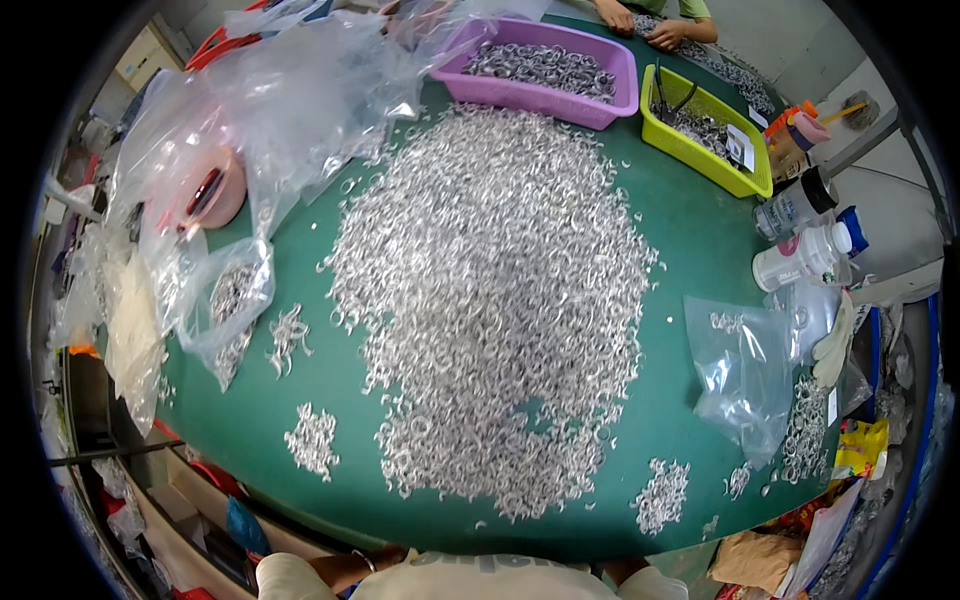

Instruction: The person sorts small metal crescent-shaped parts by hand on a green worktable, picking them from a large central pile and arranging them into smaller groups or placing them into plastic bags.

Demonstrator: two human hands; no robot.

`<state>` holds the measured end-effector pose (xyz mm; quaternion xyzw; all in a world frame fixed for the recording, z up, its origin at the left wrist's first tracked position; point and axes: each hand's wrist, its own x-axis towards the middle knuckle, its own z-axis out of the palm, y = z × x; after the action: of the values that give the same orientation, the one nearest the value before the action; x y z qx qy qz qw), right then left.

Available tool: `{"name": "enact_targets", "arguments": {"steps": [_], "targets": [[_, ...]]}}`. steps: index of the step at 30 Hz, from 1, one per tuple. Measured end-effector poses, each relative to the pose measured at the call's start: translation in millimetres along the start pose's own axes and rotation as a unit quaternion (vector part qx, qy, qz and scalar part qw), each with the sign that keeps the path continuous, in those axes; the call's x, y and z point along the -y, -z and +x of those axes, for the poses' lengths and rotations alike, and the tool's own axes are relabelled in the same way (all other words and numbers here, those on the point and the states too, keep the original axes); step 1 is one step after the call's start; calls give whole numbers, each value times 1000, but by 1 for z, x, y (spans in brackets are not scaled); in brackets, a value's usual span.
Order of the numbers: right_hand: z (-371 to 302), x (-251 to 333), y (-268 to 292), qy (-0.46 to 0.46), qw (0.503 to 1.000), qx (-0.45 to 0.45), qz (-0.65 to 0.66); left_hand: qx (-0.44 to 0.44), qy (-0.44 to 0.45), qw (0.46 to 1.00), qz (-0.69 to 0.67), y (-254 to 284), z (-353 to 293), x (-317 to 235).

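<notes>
At the centre of the head view, a heap of silvery rings point(480, 200) covers a green table point(300, 250). Left hand point(388, 556), lower edge: mostly hidden; finger state cannot be determined. Right hand: out of view. A brushing sleeve point(650, 585) could sweep the small ring pile point(662, 497), lower right, off the table. Pale wall point(820, 40): upper right.
</notes>
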<state>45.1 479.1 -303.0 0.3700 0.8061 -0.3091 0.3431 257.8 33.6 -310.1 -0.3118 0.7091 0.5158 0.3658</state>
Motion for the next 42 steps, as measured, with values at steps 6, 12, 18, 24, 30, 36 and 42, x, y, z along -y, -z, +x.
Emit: {"name": "enact_targets", "arguments": {"steps": [6, 12, 18, 24, 30, 36, 42], "targets": [[-6, 17, -17, -27, 998, 27, -55, -48, 29, 998, -1, 11, 13, -33], [-7, 48, -65, 28, 992, 79, -97, -97, -17, 995, 17, 29, 18, -50], [-2, 57, -97, 117, 970, 96, -191, -130, -97, 986, 21, 28, 33, -24], [10, 59, -57, 191, 900, 150, -361, -70, -114, 977, 168, 59, 18, 35], [-99, 105, -8, 285, 835, 54, -467, -21, -148, 897, 415, 137, -107, -51], [-285, 185, 24, 437, 732, 156, -499, -171, -446, 875, 83, 152, -189, -225], [-337, 289, -29, 642, 747, 58, -162, -365, -480, 785, 143, 138, -136, -264]]}}
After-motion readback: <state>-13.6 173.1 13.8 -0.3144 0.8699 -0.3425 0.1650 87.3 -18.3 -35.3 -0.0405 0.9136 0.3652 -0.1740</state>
